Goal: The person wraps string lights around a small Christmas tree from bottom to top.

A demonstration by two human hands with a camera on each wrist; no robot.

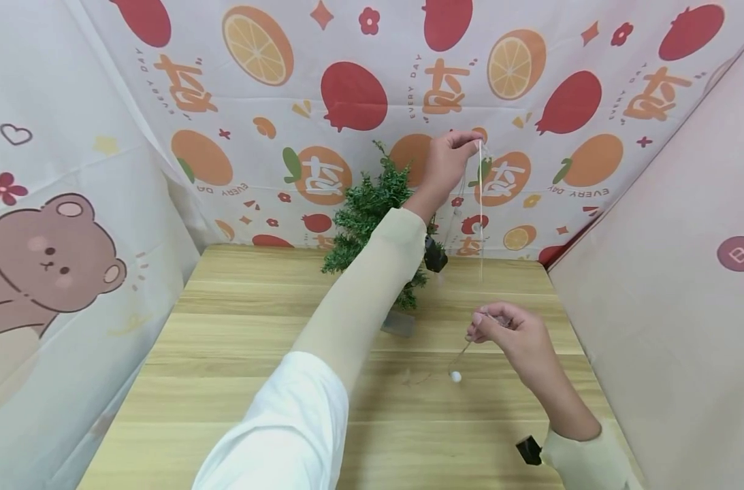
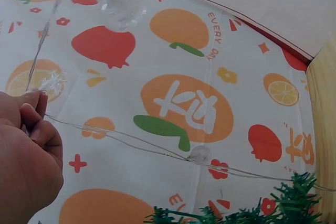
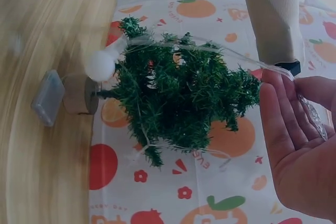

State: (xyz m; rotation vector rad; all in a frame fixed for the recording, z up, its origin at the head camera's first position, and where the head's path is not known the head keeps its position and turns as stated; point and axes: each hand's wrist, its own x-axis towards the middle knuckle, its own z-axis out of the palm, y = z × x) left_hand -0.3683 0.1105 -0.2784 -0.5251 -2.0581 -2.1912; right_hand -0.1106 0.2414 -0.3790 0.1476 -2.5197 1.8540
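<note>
My left hand (image 1: pixel 448 163) is raised to the right of the small artificial Christmas tree (image 1: pixel 372 214), pinching a clear-wired light string (image 1: pixel 480 204) between thumb and fingertips. In the left wrist view a spiky clear ornament (image 2: pixel 52 82) sits right at those fingertips, and a clear ball (image 2: pixel 199 154) hangs farther along the wire. Lower and nearer, my right hand (image 1: pixel 512 337) pinches another stretch of the string above the table. A white ball (image 1: pixel 456 376) dangles below it. In the right wrist view, strands pass in front of the tree's branches.
The tree's round wooden base (image 3: pixel 81 95) stands on the wood-grain table (image 1: pixel 224 381). Beside it lies a flat translucent grey box (image 3: pixel 48 98). Fruit-printed cloth (image 1: pixel 353 95) hangs behind, with pale side walls left and right. A black camera (image 1: pixel 529 450) is strapped to the right wrist.
</note>
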